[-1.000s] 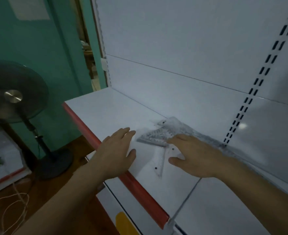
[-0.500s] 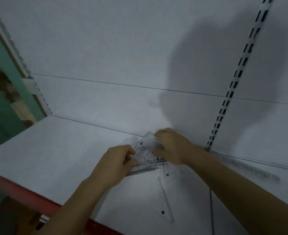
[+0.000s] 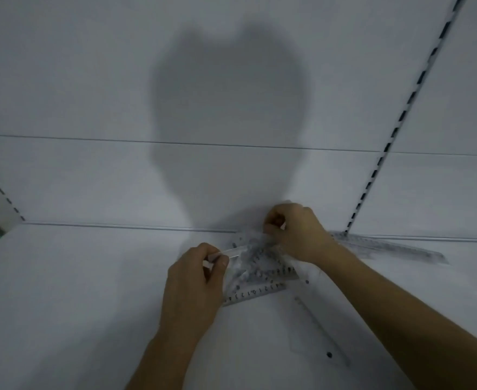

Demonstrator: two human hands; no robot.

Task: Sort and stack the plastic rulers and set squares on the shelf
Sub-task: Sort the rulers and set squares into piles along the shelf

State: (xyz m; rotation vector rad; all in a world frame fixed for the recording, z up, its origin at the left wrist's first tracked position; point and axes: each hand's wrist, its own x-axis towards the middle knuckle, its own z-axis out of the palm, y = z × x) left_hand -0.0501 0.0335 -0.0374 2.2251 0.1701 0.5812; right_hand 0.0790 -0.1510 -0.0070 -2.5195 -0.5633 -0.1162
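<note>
White shelf (image 3: 77,291) below, white back panel (image 3: 91,80) behind, slotted upright (image 3: 394,136) running up at right; head shadow cast across the panel.

Head view, sole view. Left hand (image 3: 195,282) curled, pinching the near-left edge of a clear set square (image 3: 255,267) between thumb and fingers. Right hand (image 3: 296,232) curled too, pinching the far corner of the same clear pile near the back edge of the shelf. Pile tilted, partly lifted off the shelf between both hands; printed scale along its lower edge legible as numbers, rest blurred. Hard to tell how many pieces gripped together: more than one layer of markings visible, exact count unclear.

Well apart to the right, long ruler (image 3: 386,246) lying flat along the back panel, untouched. Nearer the front, another clear piece (image 3: 321,333) lying flat, faint, with a dark hole near its lower end; either a ruler or the edge of a set square, cannot say which.

Judged progress: early to middle. Gathering of set squares underway, alignment not finished, nothing yet set down as a neat stack. Left to do, seemingly: square up the held pieces, lay them flat, then collect the two stray pieces and stack them by kind.
</note>
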